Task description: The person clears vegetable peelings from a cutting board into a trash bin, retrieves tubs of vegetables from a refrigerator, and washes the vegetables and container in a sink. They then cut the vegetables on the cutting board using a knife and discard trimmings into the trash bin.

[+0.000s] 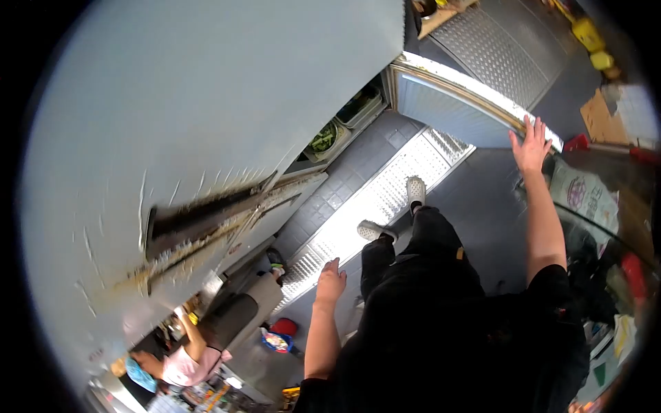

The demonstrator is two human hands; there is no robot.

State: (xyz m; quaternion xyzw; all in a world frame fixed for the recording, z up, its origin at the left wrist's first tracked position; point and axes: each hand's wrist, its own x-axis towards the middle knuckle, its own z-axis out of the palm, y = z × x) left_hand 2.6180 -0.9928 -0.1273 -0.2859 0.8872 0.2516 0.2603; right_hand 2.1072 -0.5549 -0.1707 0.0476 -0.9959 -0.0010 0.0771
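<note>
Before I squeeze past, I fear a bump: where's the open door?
The door is upper right in the head view, right hand at its free end, greens to its left.

1. Note dark grey floor (492,196), smooth near the middle.
2. Observe perforated metal strip (375,199) crossing diagonally, glaring white under strong light.
3. Record grey tiles (344,179) along one edge.
4. Log large pale panel (241,103), scored and stained around dark slot (179,227).
</note>
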